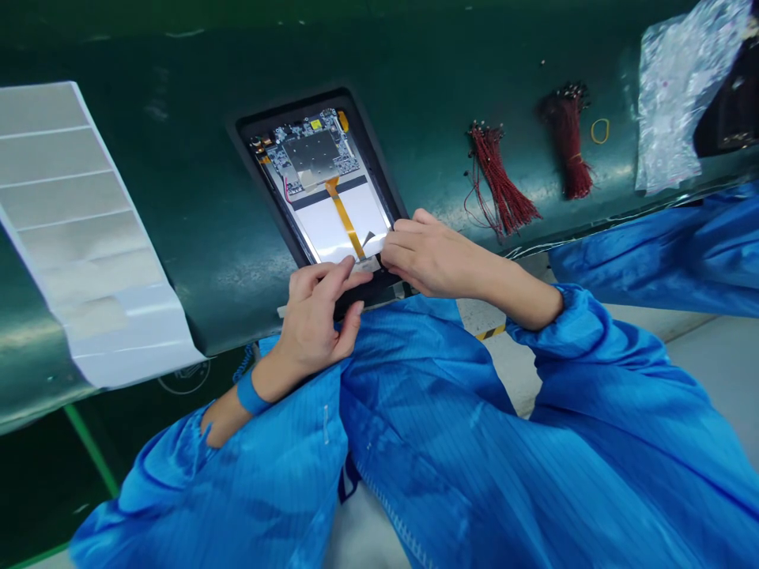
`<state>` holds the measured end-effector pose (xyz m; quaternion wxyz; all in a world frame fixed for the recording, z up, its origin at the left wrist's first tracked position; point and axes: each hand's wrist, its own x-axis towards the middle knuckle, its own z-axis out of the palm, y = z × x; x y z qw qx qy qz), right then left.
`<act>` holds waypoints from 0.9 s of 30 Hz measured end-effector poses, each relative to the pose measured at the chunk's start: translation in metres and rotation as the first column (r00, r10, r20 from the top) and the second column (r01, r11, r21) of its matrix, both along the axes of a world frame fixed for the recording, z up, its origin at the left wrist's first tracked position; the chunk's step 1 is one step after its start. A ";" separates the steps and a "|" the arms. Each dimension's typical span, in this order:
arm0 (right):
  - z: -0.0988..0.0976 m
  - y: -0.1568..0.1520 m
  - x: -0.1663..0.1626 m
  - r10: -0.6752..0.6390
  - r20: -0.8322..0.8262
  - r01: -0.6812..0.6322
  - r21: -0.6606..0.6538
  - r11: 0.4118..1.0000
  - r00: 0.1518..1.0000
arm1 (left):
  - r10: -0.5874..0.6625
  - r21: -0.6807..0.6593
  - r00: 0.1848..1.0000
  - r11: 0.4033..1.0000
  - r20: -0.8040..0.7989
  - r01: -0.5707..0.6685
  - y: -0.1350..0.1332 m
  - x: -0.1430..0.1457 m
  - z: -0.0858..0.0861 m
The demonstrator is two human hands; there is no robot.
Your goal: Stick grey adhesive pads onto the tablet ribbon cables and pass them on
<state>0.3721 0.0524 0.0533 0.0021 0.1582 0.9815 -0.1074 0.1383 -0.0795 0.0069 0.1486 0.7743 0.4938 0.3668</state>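
An opened tablet (323,225) lies on the bench in a black surround (373,150), its inside facing up. A circuit board (311,154) sits at its far end, and an orange ribbon cable (345,217) runs down over the white panel. My left hand (317,312) rests over the near left edge, fingers stretched across it and thumb apart. At the near right corner, my right hand (436,253) has its fingers curled and pressed together. Whatever those fingertips pinch is hidden. A small dark triangular piece (368,238) shows between the hands.
Two bundles of dark red wires, one nearer (504,182) and one farther (570,146), lie to the right. Beside them are a yellow rubber band (600,131) and clear plastic packaging (673,103). A sheet of grey labels (77,194) hangs over the bench's front edge at left.
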 end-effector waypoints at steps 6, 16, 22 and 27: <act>-0.002 -0.004 -0.002 -0.013 0.004 0.013 0.018 1.000 1.000 | -0.053 0.086 0.988 0.994 -0.148 0.066 0.008 0.006 -0.002; -0.008 0.011 0.014 -0.236 -0.099 0.222 -0.139 0.965 0.967 | -0.019 0.149 0.959 0.987 -0.283 0.063 0.000 0.024 0.001; -0.035 0.022 0.018 -0.329 -0.371 0.264 -0.216 0.940 0.868 | 0.197 0.101 0.969 0.978 -0.150 -0.183 0.029 -0.019 0.026; -0.049 0.019 0.017 -0.324 -0.470 0.264 -0.192 0.945 0.821 | 0.448 0.019 0.874 0.891 -0.189 -0.453 0.111 -0.077 0.047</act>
